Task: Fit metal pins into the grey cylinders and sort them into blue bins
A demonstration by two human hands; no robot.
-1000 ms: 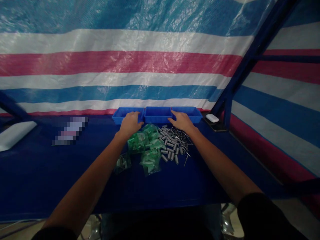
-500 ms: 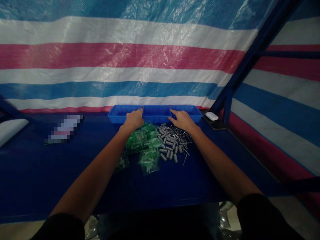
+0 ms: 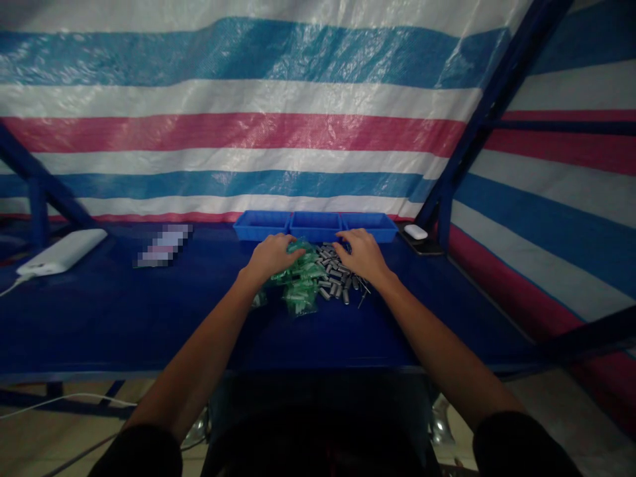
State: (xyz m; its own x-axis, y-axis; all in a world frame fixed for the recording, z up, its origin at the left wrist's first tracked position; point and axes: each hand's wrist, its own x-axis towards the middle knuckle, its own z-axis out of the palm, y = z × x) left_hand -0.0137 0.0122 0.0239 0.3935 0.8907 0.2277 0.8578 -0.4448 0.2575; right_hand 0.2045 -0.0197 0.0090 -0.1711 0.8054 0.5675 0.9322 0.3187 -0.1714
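Observation:
My left hand point(image 3: 274, 256) is over the left side of a pile of clear packets with green contents point(image 3: 301, 291), thumb and fingers apart. Its fingertips are at the packets, but I see no packet gripped. To the right, my right hand point(image 3: 364, 253) hovers by the far side of a heap of short grey metal cylinders point(image 3: 338, 273), its thumb and forefinger spread. Thin metal pins point(image 3: 364, 297) stick out beneath that hand, which partly hides them. Behind both hands, three blue trays point(image 3: 316, 233) stand in a row.
On the right lies a dark phone point(image 3: 426, 249) with a white case point(image 3: 415, 232) on it. A white power bank point(image 3: 63, 252) with a cable is at the left, near a blurred patch point(image 3: 163, 246). Striped sheeting point(image 3: 258, 132) and blue frame bars point(image 3: 467, 132) bound the table.
Both hands have drawn back from the tray edges toward me, the left over the green packets, the right over the metal pieces. The camera view has tilted up and shifted left.

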